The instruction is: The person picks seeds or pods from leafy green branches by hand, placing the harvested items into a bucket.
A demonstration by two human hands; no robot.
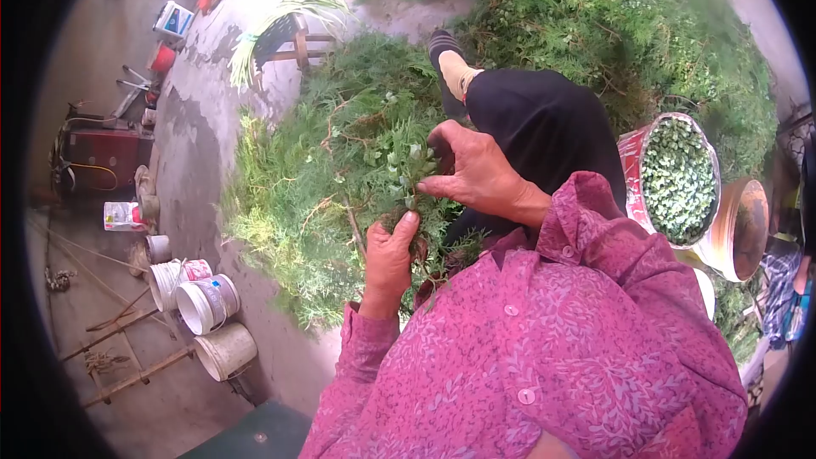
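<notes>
Green feathery branches (340,161) with small pale green cones lie in a heap before me and over my lap. My left hand (391,259) is closed round a sprig, its thumb pointing up against the stems. Just above and to the right, my right hand (480,170) has its thumb and index finger curved around small cones on the same sprig; some fingertips are hidden by foliage. At the right stands a bucket (630,172) nearly full of small green cones (677,178).
A rusty-rimmed bucket (748,229) stands beside the full one. More branches (612,25) are heaped at the top. White buckets (208,302) and a wooden ladder (140,378) are at the left. Long green stalks (297,13) rest on a stool (302,44).
</notes>
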